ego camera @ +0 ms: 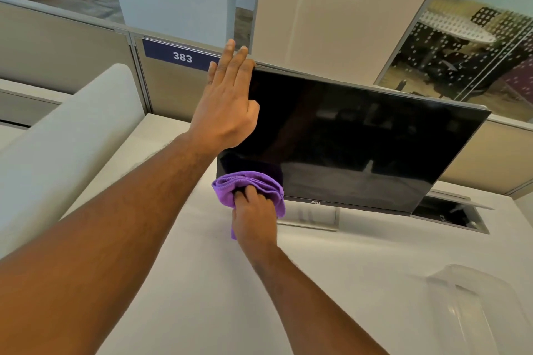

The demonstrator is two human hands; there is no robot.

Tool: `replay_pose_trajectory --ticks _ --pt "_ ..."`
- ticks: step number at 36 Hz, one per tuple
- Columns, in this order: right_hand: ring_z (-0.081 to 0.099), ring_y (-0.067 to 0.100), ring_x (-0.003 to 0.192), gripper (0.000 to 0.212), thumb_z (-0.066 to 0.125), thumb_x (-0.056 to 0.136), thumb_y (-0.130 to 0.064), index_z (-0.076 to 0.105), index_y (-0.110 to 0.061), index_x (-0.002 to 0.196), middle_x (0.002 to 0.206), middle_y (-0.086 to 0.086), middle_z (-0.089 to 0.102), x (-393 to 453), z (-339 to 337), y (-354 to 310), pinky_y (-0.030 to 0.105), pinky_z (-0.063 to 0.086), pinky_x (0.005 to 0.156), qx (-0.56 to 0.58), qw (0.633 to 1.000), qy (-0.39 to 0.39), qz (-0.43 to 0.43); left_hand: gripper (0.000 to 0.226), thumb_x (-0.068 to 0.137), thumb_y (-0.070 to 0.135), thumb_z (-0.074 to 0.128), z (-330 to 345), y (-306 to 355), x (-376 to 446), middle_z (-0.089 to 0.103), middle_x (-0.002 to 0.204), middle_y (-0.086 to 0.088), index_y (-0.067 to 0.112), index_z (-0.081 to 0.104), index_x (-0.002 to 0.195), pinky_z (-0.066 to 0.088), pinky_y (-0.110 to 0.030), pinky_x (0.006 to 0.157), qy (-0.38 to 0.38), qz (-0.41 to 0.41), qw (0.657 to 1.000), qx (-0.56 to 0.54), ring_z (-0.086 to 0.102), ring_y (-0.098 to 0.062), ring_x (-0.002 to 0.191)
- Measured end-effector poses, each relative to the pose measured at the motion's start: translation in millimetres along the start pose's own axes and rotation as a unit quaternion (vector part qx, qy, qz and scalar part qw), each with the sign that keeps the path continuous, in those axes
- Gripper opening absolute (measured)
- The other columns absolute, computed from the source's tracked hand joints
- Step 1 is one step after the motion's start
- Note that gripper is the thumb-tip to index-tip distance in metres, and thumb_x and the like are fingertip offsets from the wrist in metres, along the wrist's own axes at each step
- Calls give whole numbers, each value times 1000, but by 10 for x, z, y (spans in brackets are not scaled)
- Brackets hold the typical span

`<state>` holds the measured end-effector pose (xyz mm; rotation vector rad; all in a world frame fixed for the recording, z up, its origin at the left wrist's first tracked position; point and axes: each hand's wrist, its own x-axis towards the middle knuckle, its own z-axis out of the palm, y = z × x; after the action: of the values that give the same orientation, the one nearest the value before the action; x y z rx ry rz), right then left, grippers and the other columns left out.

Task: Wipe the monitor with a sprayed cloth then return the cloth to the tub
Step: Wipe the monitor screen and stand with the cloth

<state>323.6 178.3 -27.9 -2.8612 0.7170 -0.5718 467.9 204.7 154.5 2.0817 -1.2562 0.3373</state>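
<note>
Wiping is the step judged to be in hand, with the return of the cloth not yet begun. At the far left, a blue plate marked 383 point(182, 56) is fixed to the cubicle partition point(66, 46). Just to its right, the left hand point(227, 101) is laid flat against the upper left corner of the monitor point(360, 141), its fingers point(230, 57) held straight and close together and reaching past the top edge; nothing is gripped by it, and the screen appears to be steadied. Below it, the purple cloth point(248, 183) is pressed to the lower left corner of the dark screen, bunched and clamped in the closed right hand point(255, 215), with a tail of cloth hanging beneath the hand. To the right of that hand, the monitor base point(310, 217) is seen on the white desk point(202, 282), and further right an open cable hatch point(450, 215) is set into the desk top. At the near right, the clear plastic tub point(473, 305) stands on the desk, well apart from the cloth.

The rest of the screen, to the right, is judged still to be covered. A steady sweep of the cloth rightward is called for, with the left hand's bracing kept so that the panel is not tilted.
</note>
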Motion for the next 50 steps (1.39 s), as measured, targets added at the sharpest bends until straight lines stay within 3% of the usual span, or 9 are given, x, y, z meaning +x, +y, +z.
replay_pose_trajectory --ticks 6,13,21,31,36,41,44,46,50 --pt "68 29 85 20 74 91 -16 75 -9 110 102 8 71 -208 -94 597 42 59 69 -33 997 49 48 71 94 20 38 -13 -7 -13 3 172 -6 8 18 161 -9 -40 124 -2 1 1000 8 -12 -19 157" --pt "69 26 89 32 83 83 -12 74 -6 113 103 7 73 -279 -154 758 35 62 74 -14 992 93 86 72 94 24 34 3 29 -8 1 172 -8 7 17 161 -7 -44 126 -3 -10 1000 7 -14 -20 157" --pt "68 27 85 29 81 84 -12 75 -10 112 101 5 72 -97 -14 134 40 59 64 -5 998 46 41 73 93 24 35 37 -3 -12 1 172 -9 7 16 161 -7 -44 126 -1 -6 1000 12 -13 -20 157" --pt "69 25 94 30 79 88 -15 72 -16 117 111 3 71 114 152 -397 37 59 76 21 999 -9 26 75 92 27 32 50 -25 -11 -1 172 -9 8 14 162 -10 -41 125 -3 -9 1000 17 -13 -21 157" --pt "65 23 106 30 68 97 -18 66 -16 127 120 1 68 196 223 -488 34 56 88 75 996 -19 52 74 93 27 34 60 -42 -3 -1 172 -8 9 15 162 -13 -38 123 1 -10 1000 21 -13 -20 157" --pt "61 15 93 18 62 100 -19 70 -17 116 112 -2 69 293 131 -430 22 43 78 163 978 -79 106 75 89 24 34 56 -24 10 5 171 -9 6 19 160 -12 -38 123 8 2 1000 13 -11 -21 157" --pt "58 10 84 13 63 100 -21 72 -18 108 102 -7 71 295 29 -357 16 41 72 278 942 -117 147 75 90 24 35 66 -22 27 3 171 -9 7 18 161 -11 -39 123 8 2 1000 13 -12 -20 157" --pt "63 11 87 11 66 99 -22 71 -20 108 98 -12 69 221 -48 -292 15 48 72 407 881 -133 203 74 91 24 36 70 -28 31 3 172 -9 8 18 161 -11 -39 123 7 2 1000 13 -12 -20 157" --pt "68 21 108 27 66 98 -16 68 -17 125 117 3 72 -22 -211 -119 34 59 88 680 620 -119 373 74 92 23 36 57 -41 25 1 172 -9 8 16 161 -11 -39 123 5 4 1000 15 -12 -21 157"
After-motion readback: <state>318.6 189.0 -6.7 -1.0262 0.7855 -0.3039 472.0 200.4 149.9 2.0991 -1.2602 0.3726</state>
